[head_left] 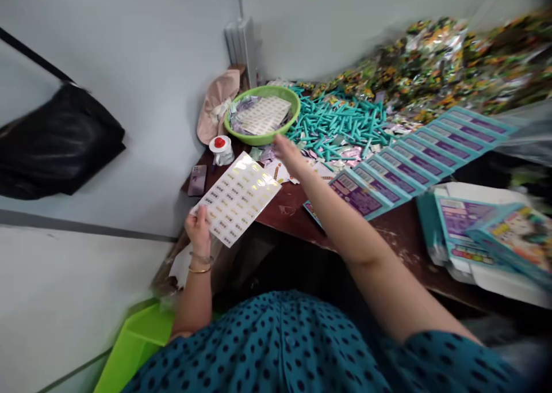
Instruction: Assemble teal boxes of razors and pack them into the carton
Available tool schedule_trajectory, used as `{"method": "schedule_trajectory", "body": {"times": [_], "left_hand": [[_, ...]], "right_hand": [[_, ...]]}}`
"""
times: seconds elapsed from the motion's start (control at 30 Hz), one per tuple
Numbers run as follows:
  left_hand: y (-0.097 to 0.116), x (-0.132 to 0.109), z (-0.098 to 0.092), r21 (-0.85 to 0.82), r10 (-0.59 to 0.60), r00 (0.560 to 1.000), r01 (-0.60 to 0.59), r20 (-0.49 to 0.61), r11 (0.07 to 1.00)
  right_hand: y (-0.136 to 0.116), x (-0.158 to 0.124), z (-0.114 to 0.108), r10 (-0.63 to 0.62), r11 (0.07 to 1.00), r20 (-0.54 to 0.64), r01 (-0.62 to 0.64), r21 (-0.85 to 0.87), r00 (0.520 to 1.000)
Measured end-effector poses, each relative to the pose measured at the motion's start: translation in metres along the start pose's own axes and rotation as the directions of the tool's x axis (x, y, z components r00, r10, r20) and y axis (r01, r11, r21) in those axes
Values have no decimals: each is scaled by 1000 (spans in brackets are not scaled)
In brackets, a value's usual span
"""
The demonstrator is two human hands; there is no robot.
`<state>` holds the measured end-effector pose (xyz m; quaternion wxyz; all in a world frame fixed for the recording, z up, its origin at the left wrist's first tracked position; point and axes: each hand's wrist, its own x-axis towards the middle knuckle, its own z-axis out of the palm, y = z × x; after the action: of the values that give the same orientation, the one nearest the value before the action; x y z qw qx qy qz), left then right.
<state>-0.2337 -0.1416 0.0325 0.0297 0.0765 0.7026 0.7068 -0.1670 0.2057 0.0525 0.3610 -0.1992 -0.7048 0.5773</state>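
Observation:
My left hand (198, 229) is closed on the lower left edge of a sticker sheet (239, 200), pale with rows of small gold and dark labels. The sheet is tilted in front of the table edge. My right hand (290, 154) reaches over the table just below a green basin (263, 138), its fingers stretched out and slightly blurred, with nothing visible in them. Inside the basin lie more printed sheets (265, 115) and purple wrappers. Beyond that hand spreads a heap of teal sticks (340, 119), with small packets at its near side.
Overlapping teal-and-purple boxes (401, 166) run in a slanted row at right, near an open box (466, 226). Bagged colourful items (444, 65) pile up behind. A lidded mug (222, 150) and a phone (197, 180) sit at left. A black bag (60, 142) hangs on the wall.

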Motion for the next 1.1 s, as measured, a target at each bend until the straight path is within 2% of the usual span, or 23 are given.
{"method": "schedule_trajectory", "body": {"times": [0.07,0.1,0.17,0.2,0.27,0.33,0.47,0.6,0.73,0.77,0.83,0.9,0.93,1.0,1.03,1.07,1.1], "left_hand": [[-5,-5,8,30,-46,990,43,131,999],[-6,-8,14,37,-76,974,70,212,997],[-8,-18,26,40,-134,924,128,358,991],[-8,-24,32,41,-160,897,157,412,987],[-6,-40,43,50,-195,844,196,500,979],[-3,-58,53,57,-206,788,213,580,975],[-1,-95,70,51,-219,683,257,697,965],[-4,-121,83,83,-236,585,276,776,958],[-8,-128,90,151,-267,488,265,831,952],[-10,-127,91,163,-274,473,263,837,951],[-15,-123,93,180,-279,472,244,836,953],[-21,-116,94,223,-278,498,168,822,960],[-23,-113,94,256,-260,522,82,812,963],[-26,-112,94,305,-142,584,-189,800,933],[-27,-115,94,306,-47,588,-350,807,886],[-27,-120,96,283,53,558,-497,828,820],[-27,-128,98,239,130,493,-615,860,752]], "right_hand": [[-7,-72,-7,79,996,140,-84,33,987],[-14,-105,-14,83,996,142,-84,6,986],[-29,-163,-34,36,995,63,-29,-98,997],[-37,-186,-46,5,988,35,1,-155,999],[-50,-226,-72,-21,971,74,38,-238,997],[-59,-257,-95,22,966,101,5,-260,995],[-64,-306,-125,162,968,-59,-171,-187,985],[-59,-342,-138,232,968,-82,-238,-78,969],[-46,-362,-149,294,949,-198,-310,-53,935],[-42,-365,-151,304,946,-217,-321,-47,928],[-35,-367,-154,323,941,-208,-338,-36,923],[-28,-368,-153,326,940,-175,-339,-47,929],[-25,-369,-151,318,941,-157,-331,-67,935],[-19,-368,-145,283,946,-128,-299,-128,951],[-17,-368,-141,261,948,-119,-278,-158,958],[-16,-367,-138,240,949,-110,-257,-184,965],[-15,-366,-136,222,949,-98,-238,-205,970]]}}
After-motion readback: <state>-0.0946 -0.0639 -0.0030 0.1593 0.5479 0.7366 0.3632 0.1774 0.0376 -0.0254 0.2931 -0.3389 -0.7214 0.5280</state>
